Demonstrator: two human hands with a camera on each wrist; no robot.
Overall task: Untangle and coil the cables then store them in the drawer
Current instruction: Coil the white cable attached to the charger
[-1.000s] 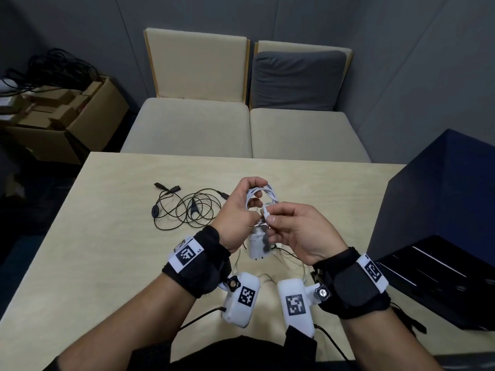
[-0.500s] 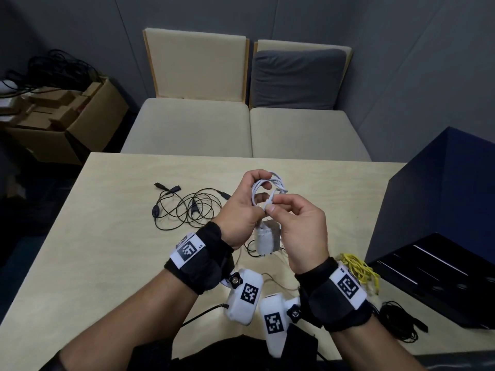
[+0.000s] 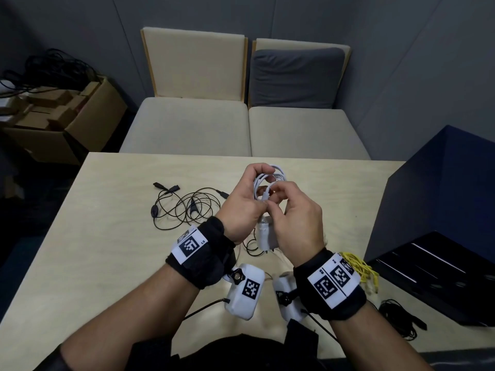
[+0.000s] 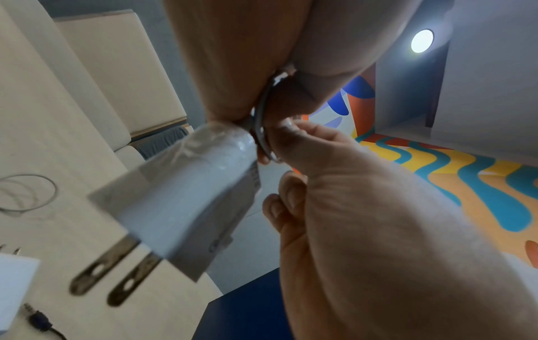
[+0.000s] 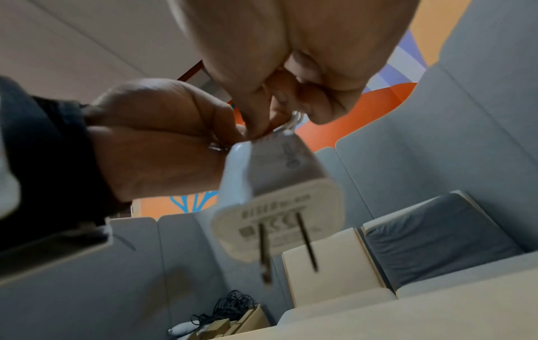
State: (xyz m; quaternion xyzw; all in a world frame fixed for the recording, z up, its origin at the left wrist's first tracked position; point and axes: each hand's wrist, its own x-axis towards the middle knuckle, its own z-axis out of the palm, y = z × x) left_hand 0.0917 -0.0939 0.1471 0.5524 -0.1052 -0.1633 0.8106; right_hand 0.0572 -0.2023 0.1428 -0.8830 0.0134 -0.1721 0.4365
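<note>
Wrist views show charger [image 4: 180, 197] prongs; head view: yellow cable [image 3: 359, 269].

A: Where are the 2 hands?
B: Raised together, forearms converging. Left hand [image 3: 242, 207] has curled fingers [image 3: 253, 170] gripping; right hand [image 3: 300, 223] pinches with thumb and forefinger, touching it.

You are gripping the coiled white cable [image 3: 270, 180] in both hands, and its charger [image 5: 276, 207] is dangling just below your grip. Small grey print and certification marks are showing on the charger's pronged face, around the two prongs, but blur is keeping you from reading them. On your left wristband [image 3: 190, 243], below the grip, the letters "LS" are showing beside a square black-and-white code. Your right wristband [image 3: 332, 285] is showing "RS" beside its own code.
</note>
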